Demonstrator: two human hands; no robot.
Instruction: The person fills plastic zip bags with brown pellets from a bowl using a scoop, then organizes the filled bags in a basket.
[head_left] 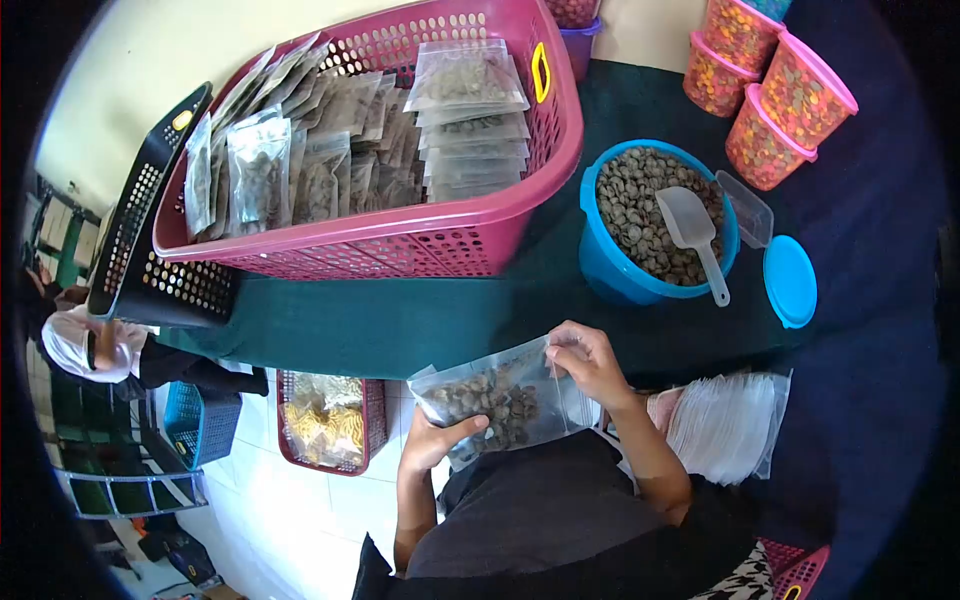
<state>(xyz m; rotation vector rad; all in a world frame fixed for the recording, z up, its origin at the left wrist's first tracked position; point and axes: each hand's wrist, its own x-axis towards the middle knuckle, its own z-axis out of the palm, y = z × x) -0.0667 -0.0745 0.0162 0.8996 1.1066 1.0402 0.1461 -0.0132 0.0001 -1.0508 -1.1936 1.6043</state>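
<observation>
**A clear bag (505,410) gripped at both ends!**

It's right at the table's (340,315) near edge: left hand (435,442) half-curled round one end, thumb across the front; right hand (588,362) pinching the other, fingers nearly closed. Beyond, a blue bucket (610,272), scoop (688,220) on its brown pieces (632,205)!

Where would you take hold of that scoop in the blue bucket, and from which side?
I'd grip the scoop near the free end of its handle, coming from above on the wearer's side. The handle juts over the near rim of the blue bucket, out in the open, while the broad pan lies on the brown pieces.
</observation>
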